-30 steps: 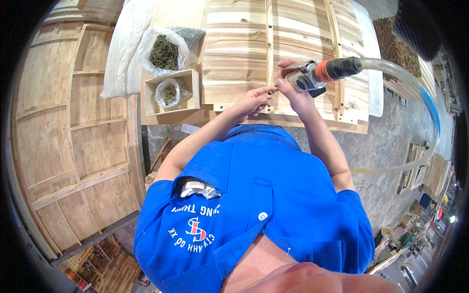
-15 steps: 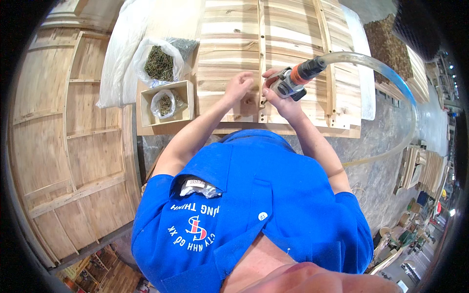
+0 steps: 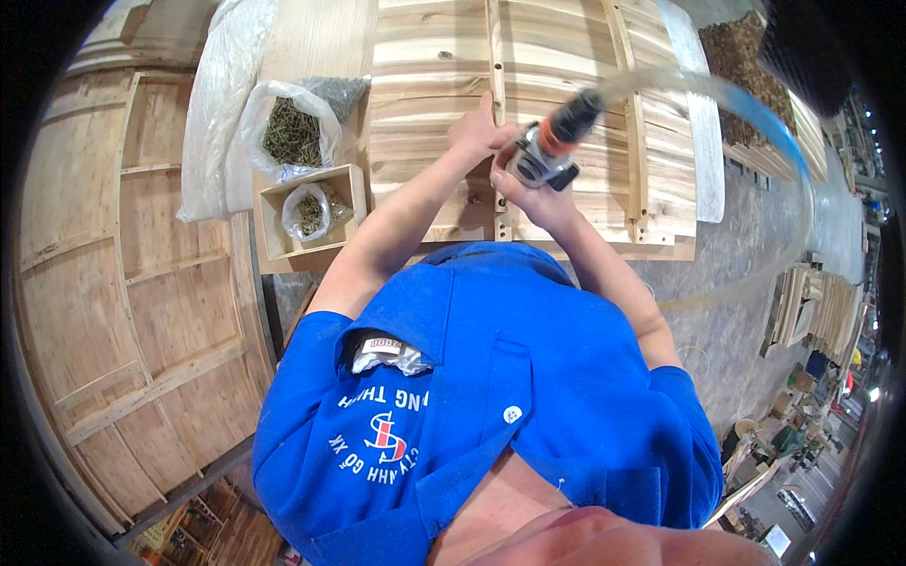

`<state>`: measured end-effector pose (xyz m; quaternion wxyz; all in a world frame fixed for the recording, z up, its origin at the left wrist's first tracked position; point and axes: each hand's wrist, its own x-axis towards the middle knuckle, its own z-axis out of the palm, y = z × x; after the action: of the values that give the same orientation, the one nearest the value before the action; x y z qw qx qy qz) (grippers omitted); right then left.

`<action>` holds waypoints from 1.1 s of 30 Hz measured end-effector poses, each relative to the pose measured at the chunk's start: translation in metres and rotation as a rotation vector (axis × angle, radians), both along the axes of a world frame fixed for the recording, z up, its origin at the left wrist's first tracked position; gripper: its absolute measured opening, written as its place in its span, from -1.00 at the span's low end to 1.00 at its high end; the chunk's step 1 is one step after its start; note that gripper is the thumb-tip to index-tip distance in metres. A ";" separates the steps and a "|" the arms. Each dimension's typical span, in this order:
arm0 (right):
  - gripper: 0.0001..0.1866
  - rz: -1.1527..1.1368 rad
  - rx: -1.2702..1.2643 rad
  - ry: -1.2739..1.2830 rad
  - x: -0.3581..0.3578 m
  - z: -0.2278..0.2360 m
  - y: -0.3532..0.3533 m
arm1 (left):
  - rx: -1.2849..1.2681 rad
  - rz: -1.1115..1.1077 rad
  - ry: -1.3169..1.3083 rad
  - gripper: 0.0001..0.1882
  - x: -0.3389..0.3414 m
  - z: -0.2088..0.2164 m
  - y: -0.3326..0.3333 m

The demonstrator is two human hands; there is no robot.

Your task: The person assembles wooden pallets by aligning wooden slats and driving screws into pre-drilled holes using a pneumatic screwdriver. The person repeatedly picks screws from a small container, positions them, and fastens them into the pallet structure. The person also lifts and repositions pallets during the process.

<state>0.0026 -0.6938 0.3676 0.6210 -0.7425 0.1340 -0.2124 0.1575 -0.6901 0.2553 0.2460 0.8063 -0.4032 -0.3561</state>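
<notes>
My right hand (image 3: 534,196) is wrapped round a silver air-powered driver (image 3: 540,158) with an orange ring and a black hose coupling. Its working tip is hidden by the hand. A clear air hose (image 3: 703,85) loops from the coupling toward the right. My left hand (image 3: 477,134) lies just left of the tool, its index finger stretched forward along a narrow wooden strip (image 3: 501,212) with drilled holes and its thumb toward the tool. The remaining left fingers show poorly. Under the strip is a wide striped wooden panel (image 3: 425,99).
Left of the panel, a plastic bag (image 3: 294,127) holds many screws. A wooden box (image 3: 267,219) beside it contains a smaller bag of screws (image 3: 309,215). Another holed strip (image 3: 634,160) runs along the panel's right. Framed wooden panels (image 3: 179,311) stand at far left; stacked boards (image 3: 830,316) lie right.
My left hand has moved right, up to the strip and the driver, with its index finger now stretched out. The driver has shifted slightly left, and the hose is blurred.
</notes>
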 end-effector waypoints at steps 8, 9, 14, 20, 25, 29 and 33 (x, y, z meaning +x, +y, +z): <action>-0.66 -0.050 -0.250 0.177 0.043 -0.001 -0.001 | 0.056 -0.002 -0.190 -0.22 -0.014 0.010 0.006; -0.68 -0.043 -0.225 0.135 0.036 0.000 0.000 | 0.059 0.004 -0.203 -0.24 -0.013 0.011 0.005; -0.64 0.124 0.068 -0.016 -0.028 -0.002 0.003 | 0.060 0.034 -0.172 -0.17 -0.011 0.016 0.000; -0.68 0.099 -0.053 -0.230 -0.050 -0.006 0.021 | 0.024 0.057 -0.155 -0.21 -0.012 0.010 0.002; -0.71 -0.048 -0.030 0.093 -0.015 0.002 0.023 | -0.008 0.057 -0.185 -0.22 -0.011 0.005 0.002; -0.74 -0.146 0.048 0.065 0.015 -0.007 0.013 | -0.075 0.041 -0.094 -0.27 -0.003 0.000 0.004; -0.79 -0.166 0.155 0.025 0.002 -0.015 0.018 | 0.035 0.015 -0.155 -0.24 -0.008 0.000 -0.007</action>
<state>0.0047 -0.6754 0.3522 0.6552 -0.6810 0.2189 -0.2430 0.1498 -0.6967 0.2549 0.2027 0.8386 -0.4086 -0.2977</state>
